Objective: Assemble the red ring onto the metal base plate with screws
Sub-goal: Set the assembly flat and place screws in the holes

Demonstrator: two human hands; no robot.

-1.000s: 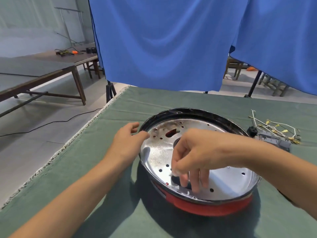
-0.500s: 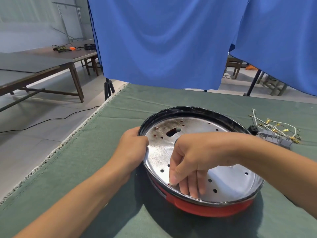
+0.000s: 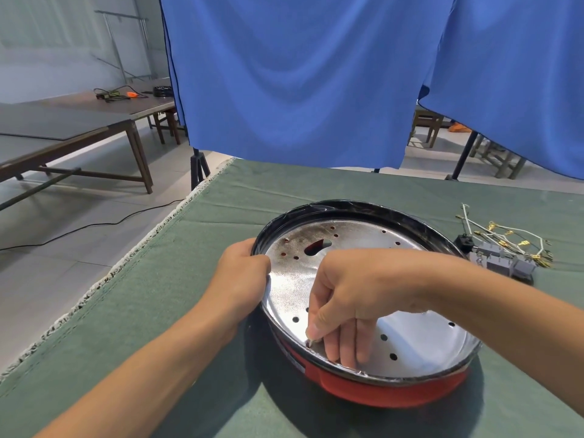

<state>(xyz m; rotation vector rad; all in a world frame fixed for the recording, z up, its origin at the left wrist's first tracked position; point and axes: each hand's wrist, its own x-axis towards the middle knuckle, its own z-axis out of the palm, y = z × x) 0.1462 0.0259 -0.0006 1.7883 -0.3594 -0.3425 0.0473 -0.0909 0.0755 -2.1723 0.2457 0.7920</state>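
Observation:
A round shiny metal base plate [image 3: 420, 339] with several holes lies inside a black-rimmed red ring [image 3: 379, 388] on the green table. My left hand [image 3: 241, 278] grips the rim at its left edge. My right hand [image 3: 354, 298] reaches down over the plate's near left part, thumb and forefinger pinching a small screw [image 3: 309, 343] at a hole by the rim. The other fingers hang down onto the plate.
A bundle of white wires with brass terminals and grey connectors [image 3: 505, 251] lies right of the ring. Blue curtains [image 3: 300, 80] hang behind the green cloth-covered table [image 3: 189, 279], whose left edge drops to the floor. Wooden tables [image 3: 63, 128] stand far left.
My left hand slid onto the rim's left edge and closed around it. My right hand moved down toward the near rim, bringing the screw to a hole there.

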